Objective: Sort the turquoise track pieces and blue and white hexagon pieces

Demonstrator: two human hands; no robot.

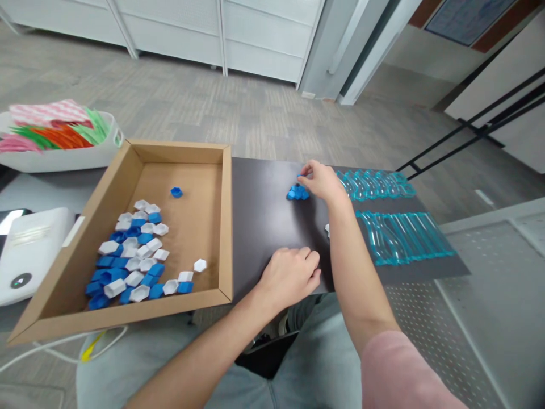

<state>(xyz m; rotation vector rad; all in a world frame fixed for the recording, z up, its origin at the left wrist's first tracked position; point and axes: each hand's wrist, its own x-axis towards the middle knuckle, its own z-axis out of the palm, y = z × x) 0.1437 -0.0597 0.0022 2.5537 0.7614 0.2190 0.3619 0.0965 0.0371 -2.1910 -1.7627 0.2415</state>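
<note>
My right hand [315, 179] reaches over the dark table, thumb and fingers pinched on a small blue hexagonal cup [299, 176], mostly covered by the fingertips. Directly below it, a cluster of blue hexagonal cups [297, 192] stands on the tabletop; whether the held cup touches them I cannot tell. My left hand [293, 276] rests near the table's front edge, its fingers curled in loosely and no object showing in them. Beside my right forearm, a white piece [327, 229] is partly hidden.
A cardboard tray [226, 227] on the left holds many blue and white hexagonal cups. Clear teal-edged plastic pieces [404, 238] lie in two rows at the right. A white basket [63, 162] of colourful items and a white device [36, 253] stand at far left.
</note>
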